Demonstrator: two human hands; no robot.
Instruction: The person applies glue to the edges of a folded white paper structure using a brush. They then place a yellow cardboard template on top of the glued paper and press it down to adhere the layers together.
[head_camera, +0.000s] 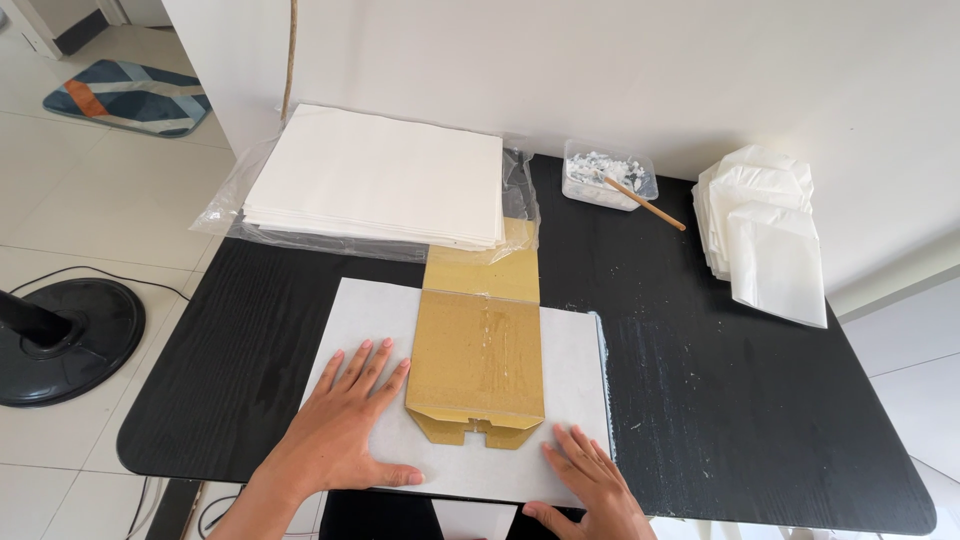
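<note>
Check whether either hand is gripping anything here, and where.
Nothing is gripped. The left hand and right hand lie flat, fingers spread, on the white paper sheet beside the cardboard template.

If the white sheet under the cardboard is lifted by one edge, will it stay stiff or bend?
The white sheet looks thin, so it would probably droop. The cardboard on it and both hands, left hand and right hand, likely stop it sliding.

Bright, even daylight fills the head view; the white wall (620, 70) is nearly washed out. Shadows are soft and faint on the dark bench (760, 400). Focus is sharp throughout, with slight wide-angle bending at the edges
</note>
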